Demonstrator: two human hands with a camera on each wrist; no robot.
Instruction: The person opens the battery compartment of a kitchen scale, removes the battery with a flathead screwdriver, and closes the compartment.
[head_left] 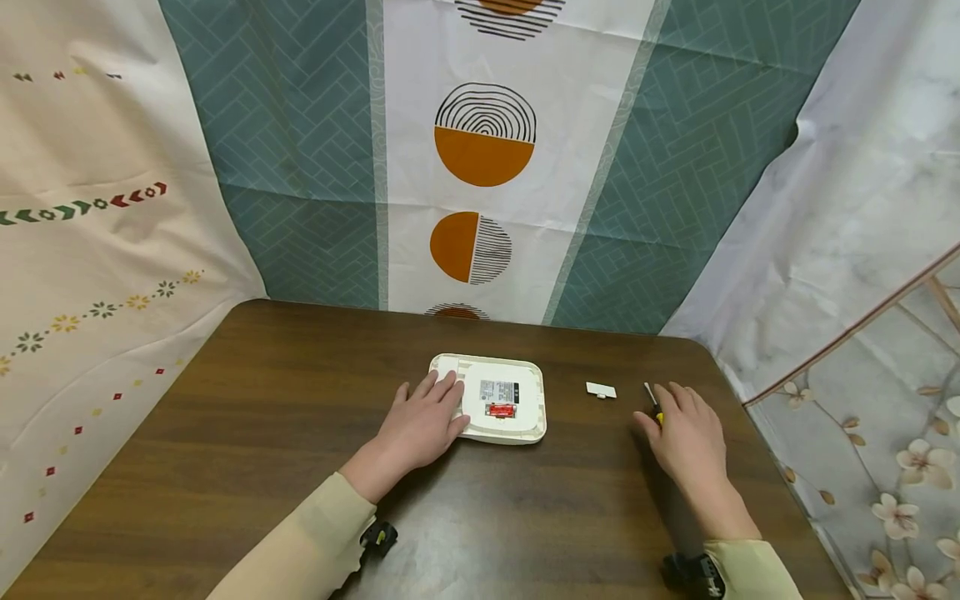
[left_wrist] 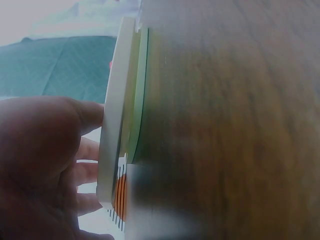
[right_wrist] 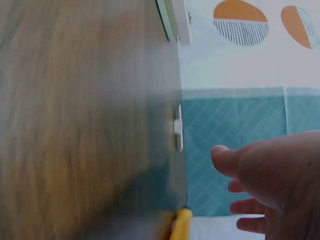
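A white, flat, rounded device lies on the table with a label and a red battery in an uncovered slot facing up. My left hand rests on its left end, fingers spread over the top. Seen from the side in the left wrist view, the device's edge is beside the thumb. At the right, my right hand hovers over a screwdriver with a yellow and black handle, which it partly hides. The right wrist view shows loose fingers apart from the yellow handle.
Between the device and the screwdriver lies a small white battery cover with a tab. Everything sits on a brown wooden table. Patterned cloths hang behind the table and at both sides.
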